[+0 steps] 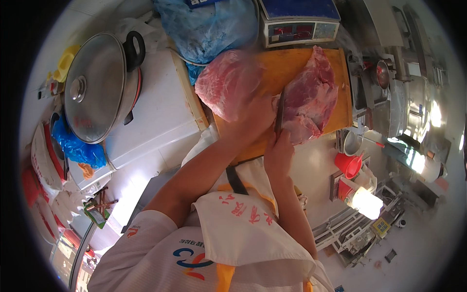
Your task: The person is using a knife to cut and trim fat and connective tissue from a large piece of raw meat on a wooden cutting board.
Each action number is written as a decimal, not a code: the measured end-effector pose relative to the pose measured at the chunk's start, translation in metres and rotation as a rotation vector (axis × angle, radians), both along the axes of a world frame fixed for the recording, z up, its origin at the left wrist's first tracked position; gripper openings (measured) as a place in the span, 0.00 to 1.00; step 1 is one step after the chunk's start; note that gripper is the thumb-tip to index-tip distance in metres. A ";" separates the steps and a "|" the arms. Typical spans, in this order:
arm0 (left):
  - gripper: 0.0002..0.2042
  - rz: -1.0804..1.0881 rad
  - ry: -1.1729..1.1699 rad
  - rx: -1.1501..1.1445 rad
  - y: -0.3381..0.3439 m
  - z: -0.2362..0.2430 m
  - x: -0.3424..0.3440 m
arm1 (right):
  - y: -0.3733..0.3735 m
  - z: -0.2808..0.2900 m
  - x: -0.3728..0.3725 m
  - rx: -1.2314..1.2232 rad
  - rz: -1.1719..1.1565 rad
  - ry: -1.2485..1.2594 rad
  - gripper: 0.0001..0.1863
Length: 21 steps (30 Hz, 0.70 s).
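Note:
A wooden cutting board (292,61) lies ahead of me with a large slab of raw pink meat (314,92) on its right half. My right hand (278,150) grips a knife (280,113) whose blade runs up into the left edge of that slab. My left hand (253,117) holds up another big piece of raw meat (226,85), blurred, over the board's left end.
A digital scale (297,22) stands behind the board, beside a blue plastic bag (206,27). A large pot with a steel lid (95,87) sits on a white chest (160,117) at left. Red cups (349,164) and metal equipment (404,87) are at right.

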State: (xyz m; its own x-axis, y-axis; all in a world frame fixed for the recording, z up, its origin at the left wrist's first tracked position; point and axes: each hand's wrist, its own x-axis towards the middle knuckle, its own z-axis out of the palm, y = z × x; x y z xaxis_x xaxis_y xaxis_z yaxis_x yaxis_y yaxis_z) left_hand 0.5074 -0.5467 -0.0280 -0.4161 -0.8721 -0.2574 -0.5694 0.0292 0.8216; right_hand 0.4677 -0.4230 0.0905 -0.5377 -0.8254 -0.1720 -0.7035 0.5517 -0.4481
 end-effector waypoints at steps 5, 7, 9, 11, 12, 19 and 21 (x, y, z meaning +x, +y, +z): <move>0.13 -0.077 0.093 0.039 -0.005 -0.006 0.009 | -0.007 0.000 0.023 0.188 -0.072 -0.036 0.15; 0.13 -0.090 0.062 0.006 -0.006 -0.013 0.012 | 0.008 0.010 0.036 0.241 -0.080 -0.083 0.15; 0.13 -0.060 0.064 0.029 -0.008 -0.018 0.012 | 0.007 0.015 0.040 0.215 -0.083 -0.104 0.15; 0.14 -0.080 0.046 0.040 -0.005 -0.013 0.011 | 0.002 0.018 0.042 0.228 -0.107 -0.083 0.15; 0.14 -0.106 0.025 0.033 -0.008 -0.009 0.010 | -0.010 0.013 0.038 0.264 -0.121 -0.058 0.14; 0.14 -0.138 0.163 0.029 -0.017 0.006 0.014 | 0.020 0.022 0.052 0.369 -0.122 -0.122 0.13; 0.14 -0.020 0.126 0.037 -0.016 0.000 0.017 | 0.030 0.036 0.055 0.326 -0.146 -0.129 0.11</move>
State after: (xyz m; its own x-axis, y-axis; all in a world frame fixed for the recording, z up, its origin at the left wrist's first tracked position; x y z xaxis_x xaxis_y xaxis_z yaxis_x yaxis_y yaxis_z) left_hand 0.5241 -0.5627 -0.0282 -0.4641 -0.8543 -0.2340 -0.4613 0.0076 0.8872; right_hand 0.5226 -0.3931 0.1264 -0.6023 -0.6328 -0.4867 -0.5566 0.7699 -0.3121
